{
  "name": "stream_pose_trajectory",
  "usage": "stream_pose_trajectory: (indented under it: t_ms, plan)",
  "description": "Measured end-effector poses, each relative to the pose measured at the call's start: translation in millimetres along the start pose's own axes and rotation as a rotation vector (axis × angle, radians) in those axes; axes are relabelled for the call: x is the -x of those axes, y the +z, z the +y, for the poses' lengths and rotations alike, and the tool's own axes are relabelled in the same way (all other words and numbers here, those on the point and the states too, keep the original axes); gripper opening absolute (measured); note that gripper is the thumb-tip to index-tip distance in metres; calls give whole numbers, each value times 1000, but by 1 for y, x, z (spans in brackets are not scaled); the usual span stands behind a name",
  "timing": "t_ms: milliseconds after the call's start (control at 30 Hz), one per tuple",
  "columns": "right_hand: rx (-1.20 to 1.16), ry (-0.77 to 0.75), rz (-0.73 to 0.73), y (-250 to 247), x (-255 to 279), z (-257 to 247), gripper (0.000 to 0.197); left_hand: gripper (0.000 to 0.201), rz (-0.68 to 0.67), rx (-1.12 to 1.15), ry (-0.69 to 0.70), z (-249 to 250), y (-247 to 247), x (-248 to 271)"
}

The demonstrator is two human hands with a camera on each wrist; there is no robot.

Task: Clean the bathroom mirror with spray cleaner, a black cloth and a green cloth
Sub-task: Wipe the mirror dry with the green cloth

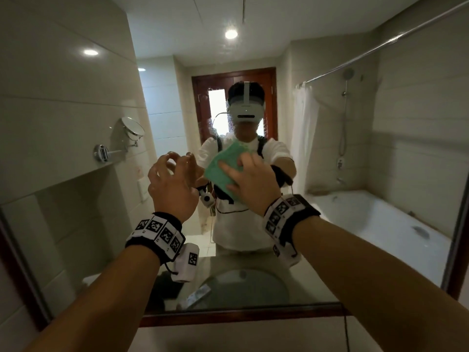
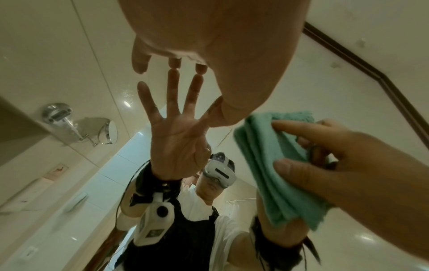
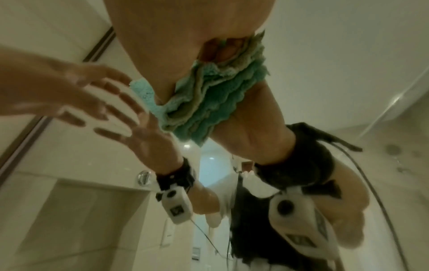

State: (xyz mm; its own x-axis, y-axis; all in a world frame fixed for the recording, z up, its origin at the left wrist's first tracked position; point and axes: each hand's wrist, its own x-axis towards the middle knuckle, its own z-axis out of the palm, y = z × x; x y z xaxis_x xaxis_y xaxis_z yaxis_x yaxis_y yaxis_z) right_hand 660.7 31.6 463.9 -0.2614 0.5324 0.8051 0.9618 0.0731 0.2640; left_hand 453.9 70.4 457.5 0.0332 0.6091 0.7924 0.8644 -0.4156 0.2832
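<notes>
The large wall mirror [image 1: 380, 153] fills the head view, with a patch of fine spray droplets [image 1: 215, 120] around my reflected head. My right hand [image 1: 253, 179] grips a folded green cloth [image 1: 223, 171] and holds it against the glass at chest height. From the left wrist view, the thumb and forefinger pinch the green cloth [image 2: 267, 165], and its layered edges [image 3: 209, 102] show under the palm in the right wrist view. Just left of the cloth, my left hand [image 1: 175, 174] holds nothing, and its spread fingertips [image 2: 174, 63] touch the glass. A dark shape, possibly the black cloth [image 1: 165, 285], is reflected low in the mirror.
A round magnifying mirror [image 1: 132, 128] on a chrome arm juts from the left wall near the glass. The mirror's dark wooden frame [image 1: 241, 315] runs along the bottom. A basin [image 1: 243, 285], a bathtub [image 1: 380, 224] and a shower curtain [image 1: 303, 138] appear as reflections.
</notes>
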Motion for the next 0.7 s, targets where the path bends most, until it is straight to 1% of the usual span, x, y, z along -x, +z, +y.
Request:
stream_pose_trajectory:
  t_ms: [67,133,233,267,333,400,433,500,600,700]
  plan:
    - [29,-24,-33,3,5,1,60,78,-2,-1,-5,1,-2,-1]
    - [24,16,7,0,7,12,60,77,-13,-12,-13,1,-4,-2]
    - [-69,174,161,-10,8,40,59,73,-28,-33,-19,1,-8,-4]
    - [-106,243,164,-15,7,51,60,71,-29,-41,-17,1,-10,-5]
    - [-163,400,112,-26,3,72,64,66,-32,-47,-20,2,-14,-9]
    - [-203,529,147,-38,-5,88,66,61,-28,-35,-41,3,-19,-12]
    - [-214,567,180,-44,-9,94,65,60,-18,-33,-47,2,-21,-14]
    - [-199,599,216,-53,-19,100,64,65,2,-45,-42,-1,-23,-17]
    - [-154,619,236,-69,-40,104,63,73,-16,-23,-23,-6,-22,-20]
    - [-171,596,261,-76,-71,100,63,75,-15,-11,1,-9,-21,-21]
